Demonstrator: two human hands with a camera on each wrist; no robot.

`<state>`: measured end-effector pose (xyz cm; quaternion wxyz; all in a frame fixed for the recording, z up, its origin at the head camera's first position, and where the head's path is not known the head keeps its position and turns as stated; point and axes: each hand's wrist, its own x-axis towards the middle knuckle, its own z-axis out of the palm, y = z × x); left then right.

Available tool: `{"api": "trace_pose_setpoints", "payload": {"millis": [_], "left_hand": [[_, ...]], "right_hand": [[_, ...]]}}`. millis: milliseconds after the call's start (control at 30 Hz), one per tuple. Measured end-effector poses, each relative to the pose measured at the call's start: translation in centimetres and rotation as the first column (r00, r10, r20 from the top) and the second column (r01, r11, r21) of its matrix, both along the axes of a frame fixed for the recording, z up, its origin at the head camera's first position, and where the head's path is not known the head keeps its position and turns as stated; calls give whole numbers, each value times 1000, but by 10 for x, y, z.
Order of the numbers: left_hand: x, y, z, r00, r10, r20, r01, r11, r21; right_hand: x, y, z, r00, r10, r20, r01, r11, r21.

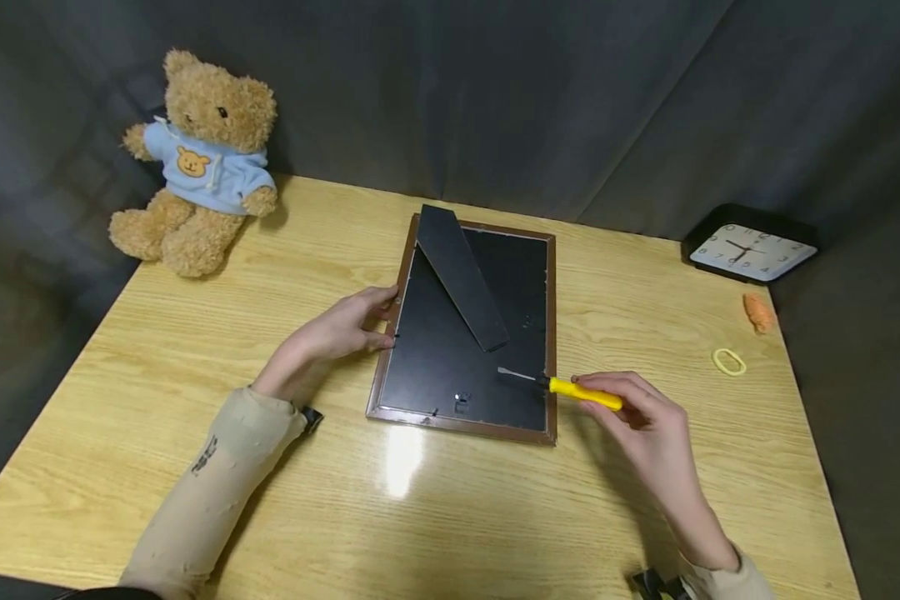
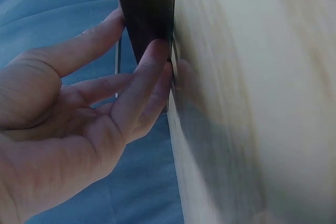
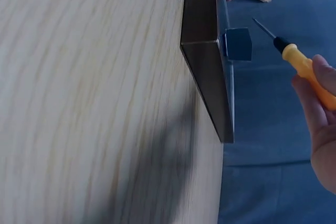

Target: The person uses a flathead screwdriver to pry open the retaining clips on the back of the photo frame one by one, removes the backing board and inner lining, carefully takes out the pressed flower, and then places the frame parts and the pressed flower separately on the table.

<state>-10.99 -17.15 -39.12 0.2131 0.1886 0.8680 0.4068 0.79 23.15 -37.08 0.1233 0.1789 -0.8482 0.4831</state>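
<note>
A picture frame with a brown border lies back side up on the table, its black stand leg slanting across the black backing. My left hand touches the frame's left edge; in the left wrist view its fingers rest against the frame's side. My right hand holds a yellow-handled screwdriver over the frame's lower right part, the tip pointing left. In the right wrist view the screwdriver is clear of the frame, pinched between thumb and fingers.
A teddy bear in a blue top sits at the table's back left. Toward the back right stand a black clock, an orange object and a small yellow ring. Dark curtains hang behind the table.
</note>
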Motion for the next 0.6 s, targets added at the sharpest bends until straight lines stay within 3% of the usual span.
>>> {"api": "trace_pose_setpoints", "payload": {"millis": [367,600], "left_hand": [[0,1,0,1000,3,5,-3,1000,-4],[0,2,1,1000,8,22,-8,1000,-9]], "right_hand": [[-13,-12,2,1000,-11,17,13,995,-96],[-26,-19,1,999,46,4,-46,999,-12]]}}
